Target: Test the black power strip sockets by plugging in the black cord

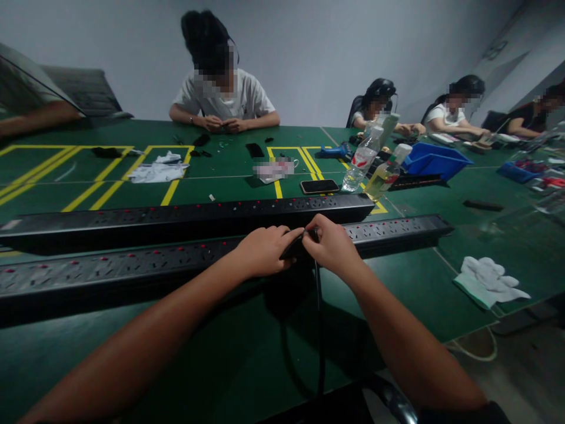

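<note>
My left hand point(265, 250) and my right hand point(332, 246) meet over the nearer of two long black power strips point(132, 268) on the green table point(247, 353). Both hands have their fingers closed on a small black part point(298, 242) between them. A black cable point(318, 318) hangs from that part down toward me. The second power strip point(185, 215) lies just behind the first, parallel to it. What exactly the black part is cannot be made out.
A phone point(319, 186), two plastic bottles point(362, 159), a blue bin point(435, 160) and white rags point(159, 171) lie beyond the strips. White gloves point(488, 280) rest at the right. A person sits opposite point(225, 88); several more sit at the far right.
</note>
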The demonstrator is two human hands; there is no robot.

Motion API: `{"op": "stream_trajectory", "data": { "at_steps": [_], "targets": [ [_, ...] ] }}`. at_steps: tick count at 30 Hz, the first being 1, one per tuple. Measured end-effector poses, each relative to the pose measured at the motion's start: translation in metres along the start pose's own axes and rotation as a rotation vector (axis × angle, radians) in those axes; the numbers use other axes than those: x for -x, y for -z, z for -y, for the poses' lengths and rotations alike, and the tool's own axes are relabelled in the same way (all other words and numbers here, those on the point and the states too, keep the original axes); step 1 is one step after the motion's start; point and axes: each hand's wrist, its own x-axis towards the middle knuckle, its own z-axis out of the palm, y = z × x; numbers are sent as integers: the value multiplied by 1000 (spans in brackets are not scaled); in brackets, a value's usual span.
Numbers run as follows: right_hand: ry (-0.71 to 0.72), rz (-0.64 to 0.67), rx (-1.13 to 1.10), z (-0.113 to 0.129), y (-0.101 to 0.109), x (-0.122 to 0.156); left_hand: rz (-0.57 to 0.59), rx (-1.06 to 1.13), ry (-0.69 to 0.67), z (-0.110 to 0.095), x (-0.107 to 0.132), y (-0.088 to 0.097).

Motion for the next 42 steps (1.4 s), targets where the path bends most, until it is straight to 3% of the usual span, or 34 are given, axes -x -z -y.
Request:
{"op": "stream_trajectory", "data": {
  "at_steps": [8,16,42],
  "targets": [
    [61,104,68,4,1,-7,-18,-4,-6,0,0,0],
    [42,122,131,2,-3,-12,-9,-45,14,-2,-1,0],
    [12,56,2,-3,-9,-2,-44,-41,-1,-1,0,1]
  ]
}}
